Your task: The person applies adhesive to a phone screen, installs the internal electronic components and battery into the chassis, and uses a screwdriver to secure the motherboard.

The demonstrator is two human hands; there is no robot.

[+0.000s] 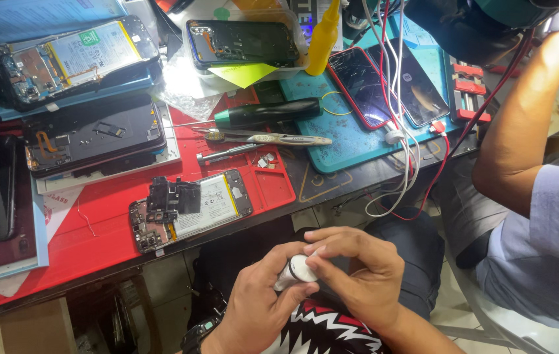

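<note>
My left hand [260, 298] and right hand [358, 275] close their fingers around a small white roll [298, 269], held over my lap just below the opened phone [191, 210] on the red mat [102, 216].

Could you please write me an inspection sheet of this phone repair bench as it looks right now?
Surface: red work mat beside a teal mat, both crowded.
Job's things: small white round object, pinched between both hands above the lap.
Clutter: opened phone with battery exposed, green-handled screwdriver, tweezers, yellow bottle, two cracked phones.
Grippers: left hand cups the object; right hand fingers press on top.
Cables: white and red cables hang over the bench edge.
Surroundings: another person's arm at right.
</note>
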